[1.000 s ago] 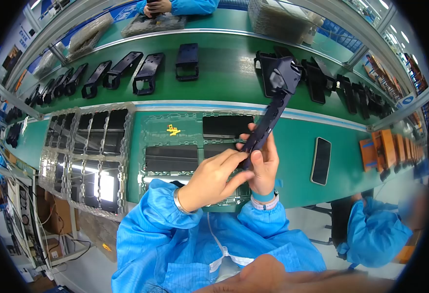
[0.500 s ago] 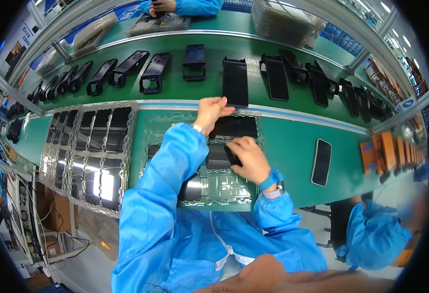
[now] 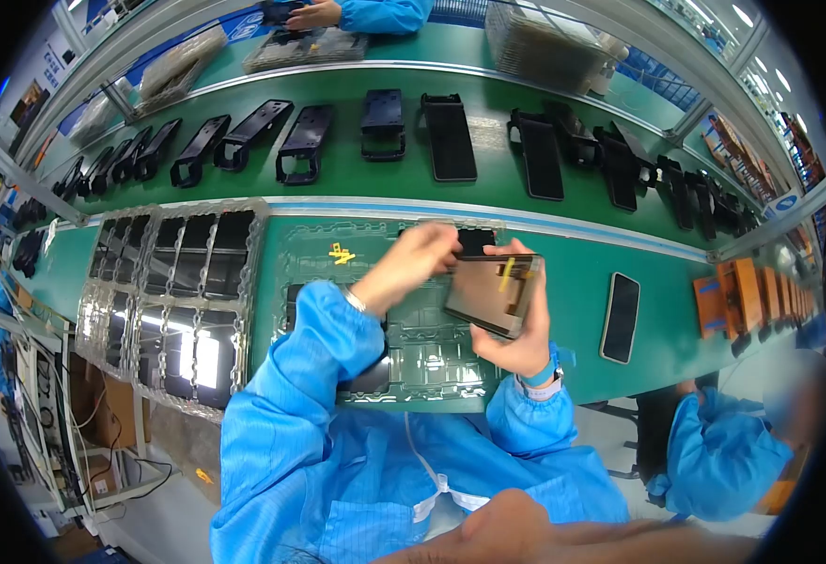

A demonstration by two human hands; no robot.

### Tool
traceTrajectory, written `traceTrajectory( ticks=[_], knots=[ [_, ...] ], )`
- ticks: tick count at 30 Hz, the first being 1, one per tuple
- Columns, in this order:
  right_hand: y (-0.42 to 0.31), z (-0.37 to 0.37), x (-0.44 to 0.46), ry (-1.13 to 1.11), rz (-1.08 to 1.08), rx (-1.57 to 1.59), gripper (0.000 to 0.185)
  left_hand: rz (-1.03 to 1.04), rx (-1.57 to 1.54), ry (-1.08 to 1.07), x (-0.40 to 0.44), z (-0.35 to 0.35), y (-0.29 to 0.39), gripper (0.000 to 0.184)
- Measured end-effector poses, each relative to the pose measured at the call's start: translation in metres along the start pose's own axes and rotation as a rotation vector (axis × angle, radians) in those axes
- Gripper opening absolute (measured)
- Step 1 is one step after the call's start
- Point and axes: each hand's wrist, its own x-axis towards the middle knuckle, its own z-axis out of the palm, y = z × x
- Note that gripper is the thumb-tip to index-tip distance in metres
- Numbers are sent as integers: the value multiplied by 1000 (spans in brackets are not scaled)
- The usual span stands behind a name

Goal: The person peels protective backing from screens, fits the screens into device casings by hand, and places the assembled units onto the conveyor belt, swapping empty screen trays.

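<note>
My right hand (image 3: 518, 343) grips a display panel (image 3: 484, 293), tilted above a clear plastic tray (image 3: 432, 362). The panel's greyish back faces me, with a yellow strip and a flex cable near its right end. My left hand (image 3: 411, 266), slightly blurred, has its fingers drawn together at the panel's upper left corner; what they pinch, if anything, I cannot make out. Other dark panels (image 3: 368, 378) lie in the tray, partly covered by my left sleeve. Small yellow pieces (image 3: 341, 254) rest at the tray's upper left.
Left of the tray stand filled trays of dark panels (image 3: 197, 338). A phone (image 3: 620, 318) and orange holders (image 3: 740, 293) lie to the right. Behind a metal rail, black devices (image 3: 449, 136) line a green belt. A co-worker's hand (image 3: 314, 14) works across; another person sits at right.
My right hand has lifted the panel out of the tray and turned it. My left hand has left the black device on the belt and come down to the panel. Belt devices have shifted slightly right.
</note>
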Motion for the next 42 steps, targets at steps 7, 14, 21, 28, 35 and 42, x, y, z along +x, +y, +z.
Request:
traceTrajectory(
  ticks=[7,14,21,28,35,42],
  knots=[
    [0,-2,-7,-87,510,696,81,142,-481,238,-42,6,-2,20],
    [17,1,-20,-659,946,1135,75,249,-35,229,-61,-13,10,15],
    [17,12,-27,-622,1013,1237,67,288,250,315,-66,-27,-7,13],
    [19,24,-35,-489,1051,1492,65,989,1074,509,-63,-31,-6,16],
    [11,25,-27,-177,823,1169,61,444,1219,867,-38,-106,-50,22],
    [7,23,-22,-118,616,754,56,619,1225,841,-49,-78,-14,27]
  ],
)
